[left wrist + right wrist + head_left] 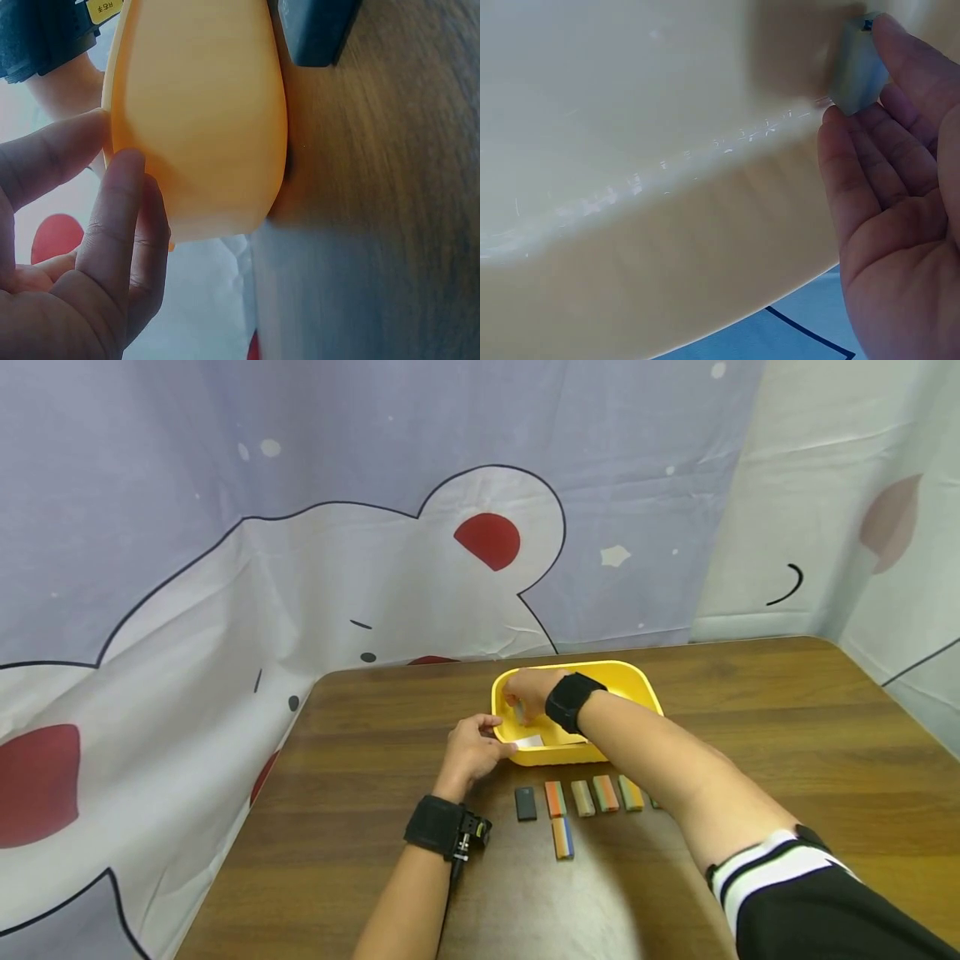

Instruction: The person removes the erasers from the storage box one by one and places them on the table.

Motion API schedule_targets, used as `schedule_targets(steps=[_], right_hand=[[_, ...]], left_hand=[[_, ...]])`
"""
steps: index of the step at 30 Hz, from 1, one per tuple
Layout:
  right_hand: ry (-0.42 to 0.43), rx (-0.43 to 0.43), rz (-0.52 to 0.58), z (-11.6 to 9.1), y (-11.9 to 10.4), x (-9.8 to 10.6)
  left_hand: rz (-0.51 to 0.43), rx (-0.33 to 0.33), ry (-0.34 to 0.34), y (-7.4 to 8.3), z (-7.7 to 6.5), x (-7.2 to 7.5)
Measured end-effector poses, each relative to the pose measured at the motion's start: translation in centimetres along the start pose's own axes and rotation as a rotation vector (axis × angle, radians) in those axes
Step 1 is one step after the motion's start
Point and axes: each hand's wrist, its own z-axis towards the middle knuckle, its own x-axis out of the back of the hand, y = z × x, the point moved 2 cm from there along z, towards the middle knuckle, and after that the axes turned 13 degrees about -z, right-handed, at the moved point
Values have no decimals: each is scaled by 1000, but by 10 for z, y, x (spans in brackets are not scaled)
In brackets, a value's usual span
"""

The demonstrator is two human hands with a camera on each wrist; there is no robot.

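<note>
A yellow plastic basin point(622, 677) stands toward the back of the table. Inside its left end, my right hand point(531, 689) pinches a small pale green-blue block point(857, 67) between thumb and fingertips. My left hand point(474, 747) holds the basin's near left corner, thumb and fingertips against the rim and outer wall point(202, 127). A white piece point(529, 742) lies in the basin near that corner. In front of the basin, several small striped blocks point(606, 793) form a row, with a dark block point(526, 804) at its left end. My right forearm hides part of the basin.
An orange, white and blue striped block point(562, 838) lies nearer to me, below the row. The brown wooden table point(360, 810) extends to both sides. A patterned cloth point(337, 585) hangs behind it. A cable runs from my left wrist strap point(435, 825).
</note>
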Motion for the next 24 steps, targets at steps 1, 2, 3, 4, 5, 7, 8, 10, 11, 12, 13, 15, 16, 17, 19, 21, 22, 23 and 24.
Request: schedule_targets(steps=[1, 2, 3, 4, 5, 7, 8, 10, 11, 12, 13, 15, 16, 17, 19, 21, 22, 23, 24], right_hand=[[-3, -3, 3, 0, 0, -1], [-5, -5, 7, 1, 1, -1], [-10, -10, 12, 1, 1, -2], [-9, -11, 11, 1, 2, -2], [-10, -16, 17, 1, 3, -3], [-16, -25, 27, 0, 4, -4], [-20, -32, 34, -1, 5, -5], [-25, -43, 39, -2, 7, -6], [-28, -50, 42, -3, 7, -7], [-29, -55, 42, -5, 8, -6], [-28, -59, 43, -6, 9, -5], [-19, -65, 46, -10, 9, -1], [-9, -63, 46, -13, 9, 2], [3, -57, 52, -16, 10, 4], [31, -48, 70, -22, 11, 12], [71, -33, 88, -30, 12, 20], [93, -27, 94, -34, 12, 24], [114, -21, 105, -38, 12, 28], [131, -18, 116, -44, 11, 32]], left_hand=[[1, 0, 1, 0, 0, 0], [3, -1, 2, 0, 0, 0], [4, -1, 3, 0, 0, -1], [6, -2, 5, 0, 1, -1], [9, -3, 4, 0, 1, -2], [12, -3, 2, 0, 2, -3], [15, -3, 3, 0, 2, -4], [17, 0, -2, -1, 3, -5], [14, 0, -4, -1, 3, -6], [12, -1, -5, -1, 3, -6], [9, 1, -5, -1, 3, -6], [-2, 0, -7, -2, 4, -6], [-4, -3, -7, -2, 3, -5], [-9, -4, -8, -2, 4, -4], [-6, -4, -10, -2, 4, -3], [0, -3, -12, -1, 5, -1], [5, -2, -13, -1, 5, 0], [6, 0, -15, -1, 6, 1], [8, 3, -13, 0, 6, 1]])
